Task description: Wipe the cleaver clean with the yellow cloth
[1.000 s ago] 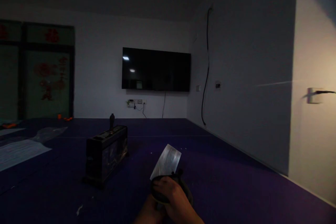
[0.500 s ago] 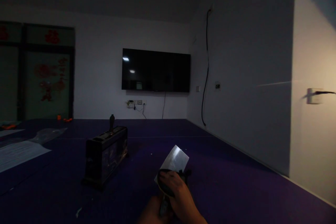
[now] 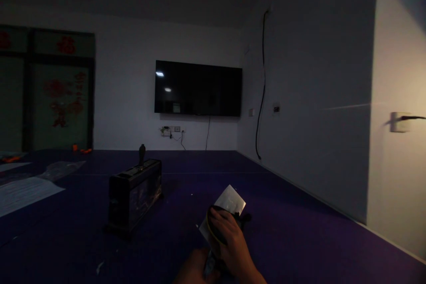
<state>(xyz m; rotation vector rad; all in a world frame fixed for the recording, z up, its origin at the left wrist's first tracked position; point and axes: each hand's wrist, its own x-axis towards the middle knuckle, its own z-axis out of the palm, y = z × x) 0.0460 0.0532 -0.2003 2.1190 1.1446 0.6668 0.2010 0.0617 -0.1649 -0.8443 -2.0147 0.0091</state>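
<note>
Low in the middle of the view, my left hand (image 3: 195,267) is closed around the handle of a cleaver (image 3: 232,199). Its broad, shiny rectangular blade points up and away to the right. My right hand (image 3: 233,236) grips a round black disc with a yellow rim (image 3: 214,226) and holds it against the face of the blade, covering part of it; its exact kind is unclear. Just behind the right hand, a small dark object (image 3: 245,217) shows in part. Left of my hands stands a black slotted box (image 3: 135,197) with a dark handle (image 3: 142,155) sticking up from its top.
Everything rests on a dark purple tabletop (image 3: 286,230). Papers (image 3: 26,193) and a clear plastic bag (image 3: 63,170) lie at the left, with orange items (image 3: 85,151) farther back. A wall-mounted television (image 3: 198,88) hangs beyond, and a door handle (image 3: 404,120) is at right.
The cleaver blade has shifted a little to the right. My right hand and the black disc have moved slightly up and right along it, and the disc has tilted.
</note>
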